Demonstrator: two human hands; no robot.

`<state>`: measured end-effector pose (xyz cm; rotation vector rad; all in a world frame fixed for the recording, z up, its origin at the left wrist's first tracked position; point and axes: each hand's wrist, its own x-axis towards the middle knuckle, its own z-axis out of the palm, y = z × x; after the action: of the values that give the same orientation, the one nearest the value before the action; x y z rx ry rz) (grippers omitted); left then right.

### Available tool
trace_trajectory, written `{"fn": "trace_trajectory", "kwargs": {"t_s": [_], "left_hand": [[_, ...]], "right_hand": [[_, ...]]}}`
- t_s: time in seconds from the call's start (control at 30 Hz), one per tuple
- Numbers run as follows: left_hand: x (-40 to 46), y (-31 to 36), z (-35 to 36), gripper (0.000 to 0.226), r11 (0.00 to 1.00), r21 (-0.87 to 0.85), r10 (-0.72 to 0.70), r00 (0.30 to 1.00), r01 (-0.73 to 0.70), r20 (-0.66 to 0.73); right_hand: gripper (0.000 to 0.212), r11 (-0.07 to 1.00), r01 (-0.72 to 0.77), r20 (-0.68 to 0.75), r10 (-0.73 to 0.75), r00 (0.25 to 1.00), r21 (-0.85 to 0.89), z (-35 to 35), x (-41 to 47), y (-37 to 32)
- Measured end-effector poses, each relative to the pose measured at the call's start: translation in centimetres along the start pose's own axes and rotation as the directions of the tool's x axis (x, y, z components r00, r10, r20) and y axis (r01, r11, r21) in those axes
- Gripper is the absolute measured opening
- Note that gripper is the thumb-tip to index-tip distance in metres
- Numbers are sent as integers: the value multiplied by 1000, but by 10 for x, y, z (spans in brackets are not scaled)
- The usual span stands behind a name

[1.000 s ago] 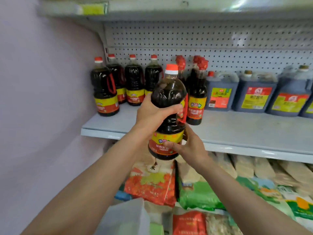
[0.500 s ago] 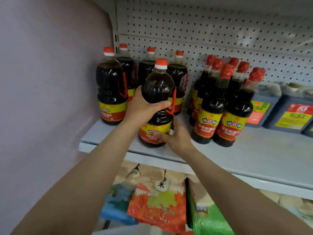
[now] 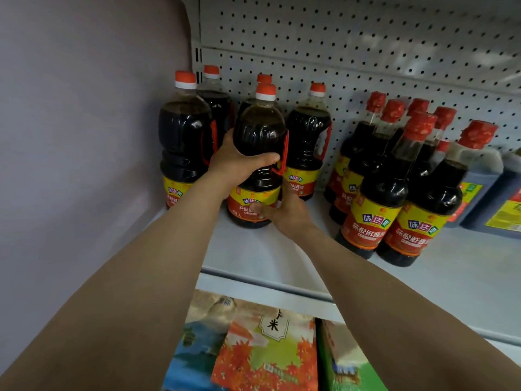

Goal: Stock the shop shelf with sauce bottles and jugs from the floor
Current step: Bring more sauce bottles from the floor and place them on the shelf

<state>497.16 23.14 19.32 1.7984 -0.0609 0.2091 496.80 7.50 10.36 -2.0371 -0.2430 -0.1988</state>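
the bottle [image 3: 259,153] stands upright on the shelf [image 3: 282,258], its long axis running straight up from base to orange cap, and both hands are on it. the left hand [image 3: 239,162] wraps the dark waist from the left, fingers curled round the far side and thumb lying across the front just under the shoulder. the right hand [image 3: 284,213] holds low down, thumb pressed on the label and fingers curled round the right side near the base. so the bottle sits between the two sets of fingers, left hand higher, right hand lower.

its base looks to be touching the shelf, though the right hand hides part of the edge, so i cannot be sure it is fully down. just left of the left fingers is a front bottle [image 3: 184,142] by the wall; behind the held one stand more bottles [image 3: 307,136], close enough that caps overlap. to the right of the right fingers, with a gap, is a cluster of slimmer bottles [image 3: 389,193].

the coming move likely turns on that upright axis: let go without tipping it, or nudge it back between its neighbours.
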Motion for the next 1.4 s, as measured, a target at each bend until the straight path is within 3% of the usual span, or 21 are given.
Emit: {"fn": "trace_trajectory", "kwargs": {"t_s": [0.37,0.53,0.67,0.87,1.0,1.23,1.4], "left_hand": [[2,1,1,119,999,11,-47,999,47,-16],[-21,13,6,101,966,233,-85,988,114,-132],[-70,24,21,98,948,287,-93,981,139,-168],[-161,48,78,91,904,424,-49,999,51,-15],[-235,76,137,83,869,492,-15,990,-58,142],[-364,101,257,81,817,517,45,921,-257,387],[-449,113,335,80,801,500,54,872,-329,486]], "right_hand": [[88,996,-80,18,81,997,-49,2,-10,-13],[77,963,-123,23,132,991,-239,-19,-42,-26],[79,906,-133,-8,142,990,-401,-70,-88,-28],[63,841,-144,-79,120,990,-521,-170,-183,-32],[77,774,-196,-111,162,981,-602,-240,-269,-28],[77,697,-324,-244,216,946,-639,-358,-430,0],[81,629,-420,-336,255,906,-654,-422,-532,16]]}}
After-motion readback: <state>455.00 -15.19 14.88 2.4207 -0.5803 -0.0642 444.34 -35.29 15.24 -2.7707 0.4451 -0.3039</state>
